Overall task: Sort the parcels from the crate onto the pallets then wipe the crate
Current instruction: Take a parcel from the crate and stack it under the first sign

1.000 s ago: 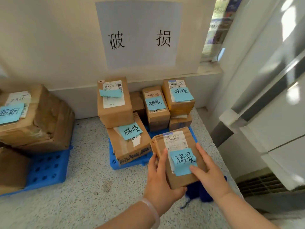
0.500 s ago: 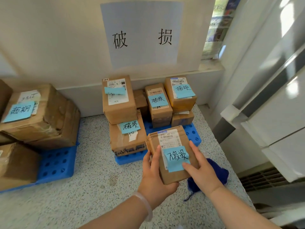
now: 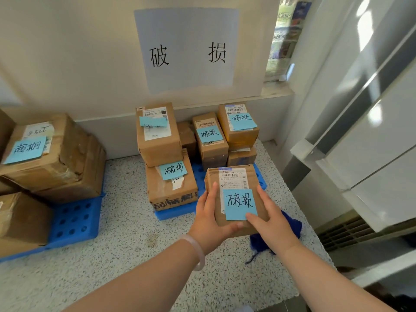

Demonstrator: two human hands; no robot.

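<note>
I hold a small brown cardboard parcel [image 3: 233,183] with a white shipping label and a blue handwritten sticky note. My left hand [image 3: 210,219] grips its left side and bottom edge, and my right hand [image 3: 269,221] grips its right side. The parcel hangs over the front right corner of a blue pallet [image 3: 173,211] under a wall sign [image 3: 189,50]. Several brown parcels with blue notes are stacked on that pallet, such as one [image 3: 157,136] at the back left. The crate is out of view.
A second blue pallet [image 3: 74,219] on the left bears larger brown boxes [image 3: 51,154] with a different blue note. A dark blue cloth [image 3: 292,224] lies on the speckled floor [image 3: 126,255] under my right hand. White panels [image 3: 371,131] and a floor vent [image 3: 346,230] line the right.
Both hands have carried the parcel a little further from me toward the stacked pallet. My view has shifted slightly; the grip is unchanged.
</note>
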